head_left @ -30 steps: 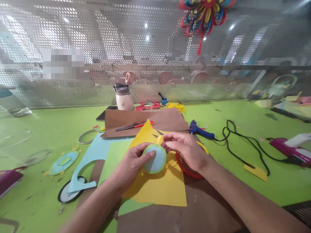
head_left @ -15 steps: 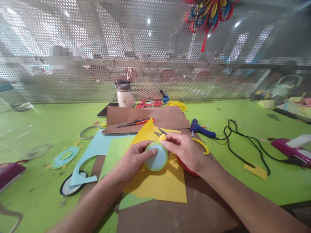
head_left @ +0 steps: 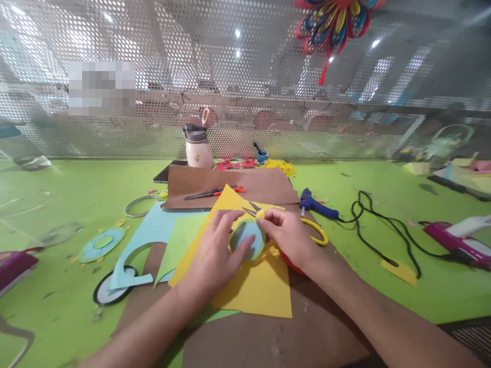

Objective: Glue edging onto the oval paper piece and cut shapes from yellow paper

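Note:
A round light-blue paper disc with a green rim (head_left: 251, 240) is between my hands, above yellow paper sheets (head_left: 261, 296). My left hand (head_left: 217, 250) is open around the disc's left side, thumb lying over its face and index finger raised at its upper edge. At the disc's upper right, my right hand (head_left: 287, 232) pinches a small rounded yellow paper piece (head_left: 260, 214). Whether this piece is fixed to the disc I cannot tell. Scissors with yellow handles (head_left: 316, 231) lie beneath my right hand, their blade tips showing past the fingers.
Orange-handled scissors (head_left: 233, 190) lie on brown paper (head_left: 264, 181). On the right are a blue glue gun (head_left: 320, 207) and its black cord. A blue ring with yellow tabs (head_left: 86, 250) and blue paper (head_left: 149, 230) lie left. A white bottle (head_left: 198, 153) stands behind.
My left fingers have spread and loosened around the disc, and the disc has shifted slightly up. The yellow sheet's top corner has moved left. My right hand keeps its pinch.

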A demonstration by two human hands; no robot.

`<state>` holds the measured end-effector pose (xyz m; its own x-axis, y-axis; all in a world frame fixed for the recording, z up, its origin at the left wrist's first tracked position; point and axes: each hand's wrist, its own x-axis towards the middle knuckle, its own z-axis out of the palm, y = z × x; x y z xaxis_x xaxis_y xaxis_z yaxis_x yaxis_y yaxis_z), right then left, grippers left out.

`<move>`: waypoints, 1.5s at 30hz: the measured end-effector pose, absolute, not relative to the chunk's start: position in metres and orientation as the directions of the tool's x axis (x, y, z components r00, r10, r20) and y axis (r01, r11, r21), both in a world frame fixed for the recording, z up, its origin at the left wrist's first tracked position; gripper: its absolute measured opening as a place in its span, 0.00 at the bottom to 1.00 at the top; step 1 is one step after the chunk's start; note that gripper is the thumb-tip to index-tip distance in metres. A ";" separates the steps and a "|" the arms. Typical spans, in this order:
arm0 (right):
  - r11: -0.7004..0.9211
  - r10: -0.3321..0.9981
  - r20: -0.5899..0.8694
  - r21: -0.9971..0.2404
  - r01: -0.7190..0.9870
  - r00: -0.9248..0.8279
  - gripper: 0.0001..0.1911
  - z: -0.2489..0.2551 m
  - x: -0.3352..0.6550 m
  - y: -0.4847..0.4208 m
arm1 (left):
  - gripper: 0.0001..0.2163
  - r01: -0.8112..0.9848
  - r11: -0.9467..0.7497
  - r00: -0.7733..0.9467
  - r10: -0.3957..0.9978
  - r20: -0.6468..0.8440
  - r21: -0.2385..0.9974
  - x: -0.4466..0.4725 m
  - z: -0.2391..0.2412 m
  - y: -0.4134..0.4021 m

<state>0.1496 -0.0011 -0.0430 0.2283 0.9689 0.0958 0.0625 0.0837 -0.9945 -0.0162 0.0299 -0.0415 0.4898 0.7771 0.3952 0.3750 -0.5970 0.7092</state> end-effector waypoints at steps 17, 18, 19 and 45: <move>-0.003 0.946 -0.049 -0.990 -0.143 0.322 0.08 -0.046 0.138 0.003 | 0.26 0.550 -0.819 0.727 0.566 0.389 0.163 -0.006 -0.053 0.010; -0.012 0.944 -0.062 -0.988 -0.156 0.325 0.08 -0.047 0.138 0.004 | 0.26 0.545 -0.819 0.723 0.567 0.394 0.179 -0.006 -0.052 0.009; -0.023 0.943 -0.077 -0.986 -0.168 0.325 0.08 -0.048 0.137 0.005 | 0.26 0.537 -0.819 0.719 0.569 0.400 0.201 -0.007 -0.052 0.010; 0.089 0.996 0.092 -0.976 0.197 0.008 0.08 -0.037 0.137 0.003 | 0.04 -0.255 0.343 0.525 0.834 -0.169 0.904 -0.013 -0.027 0.033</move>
<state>0.1365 0.0033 -0.0371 0.0083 0.9957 0.0922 0.1967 0.0888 -0.9764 -0.0131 0.0326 -0.0268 0.5253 0.8340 -0.1689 -0.2546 0.3434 0.9040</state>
